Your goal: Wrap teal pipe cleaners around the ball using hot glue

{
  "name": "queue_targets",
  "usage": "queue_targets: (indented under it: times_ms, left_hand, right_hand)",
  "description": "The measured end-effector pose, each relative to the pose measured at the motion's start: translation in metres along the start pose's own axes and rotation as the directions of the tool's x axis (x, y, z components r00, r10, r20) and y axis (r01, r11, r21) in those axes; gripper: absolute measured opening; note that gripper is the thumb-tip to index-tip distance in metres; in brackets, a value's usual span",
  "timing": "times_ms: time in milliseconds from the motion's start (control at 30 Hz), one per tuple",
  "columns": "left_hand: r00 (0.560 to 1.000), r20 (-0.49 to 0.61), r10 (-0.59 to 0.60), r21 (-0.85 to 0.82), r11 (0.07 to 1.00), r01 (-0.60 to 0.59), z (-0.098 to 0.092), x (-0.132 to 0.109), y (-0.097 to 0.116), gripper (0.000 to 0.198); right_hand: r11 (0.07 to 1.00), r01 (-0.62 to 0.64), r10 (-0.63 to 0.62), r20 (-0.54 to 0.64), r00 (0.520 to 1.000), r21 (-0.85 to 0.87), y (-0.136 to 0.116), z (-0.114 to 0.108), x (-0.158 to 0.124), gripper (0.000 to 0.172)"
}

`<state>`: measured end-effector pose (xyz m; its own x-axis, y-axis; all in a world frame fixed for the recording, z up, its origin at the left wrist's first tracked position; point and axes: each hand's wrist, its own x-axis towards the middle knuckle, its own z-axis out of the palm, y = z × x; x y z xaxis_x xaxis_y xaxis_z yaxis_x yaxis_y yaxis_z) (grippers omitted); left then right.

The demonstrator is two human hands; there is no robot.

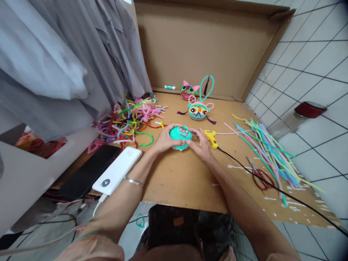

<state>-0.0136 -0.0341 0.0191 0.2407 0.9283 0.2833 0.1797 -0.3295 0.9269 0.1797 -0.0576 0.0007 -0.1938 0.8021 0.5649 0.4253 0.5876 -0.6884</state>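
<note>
Both hands hold a round turquoise ball of coiled pipe cleaner [179, 135] just above the middle of the table. My left hand [165, 139] wraps its left side, with the thumb along the front. Fingers of my right hand [201, 145] press on its right side, thumb at the lower edge. A small greyish patch shows on top of the ball; I cannot make out what it is. Close to my right hand lies a yellow glue gun [211, 138]. Behind the ball stands a finished lion-like head [198, 110] with pink ears and dark tassels.
Another pink-eared head [188, 90] and a glue stick tube [170, 87] stand at the back. Tangled pipe cleaners [130, 119] lie left, straight ones [272, 152] right. Red-handled scissors [261, 175], a black cable [244, 167], a white power bank [118, 170] and a black phone [89, 170] lie nearer.
</note>
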Motion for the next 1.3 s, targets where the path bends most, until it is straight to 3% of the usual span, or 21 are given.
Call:
queue_targets:
  times_ms: [300,500,633,1033,1300]
  left_hand:
    - [0.996,0.038,0.079,0.061,0.995,-0.082,0.0,0.0,-0.008,0.064]
    - [0.991,0.048,0.122,0.087,0.988,-0.126,0.002,-0.001,-0.003,0.061]
    - [0.99,0.064,0.129,0.078,0.988,-0.133,0.004,-0.002,0.002,0.06]
    - [0.988,0.094,0.125,0.079,0.988,-0.133,0.003,-0.002,0.003,0.063]
    - [0.988,0.114,0.108,0.087,0.989,-0.118,0.003,-0.003,0.007,0.065]
  right_hand:
    - [0.993,0.052,-0.062,-0.097,0.993,-0.101,-0.001,0.004,0.0,0.029]
    - [0.97,0.132,-0.167,-0.166,0.972,-0.202,-0.025,0.003,-0.004,0.034]
    - [0.968,0.133,-0.177,-0.205,0.962,-0.213,-0.036,0.007,-0.005,0.024]
    - [0.992,0.101,-0.114,-0.182,0.977,-0.076,-0.024,0.008,-0.003,0.019]
    - [0.988,0.118,-0.13,-0.13,0.983,-0.097,-0.023,0.007,-0.002,0.019]
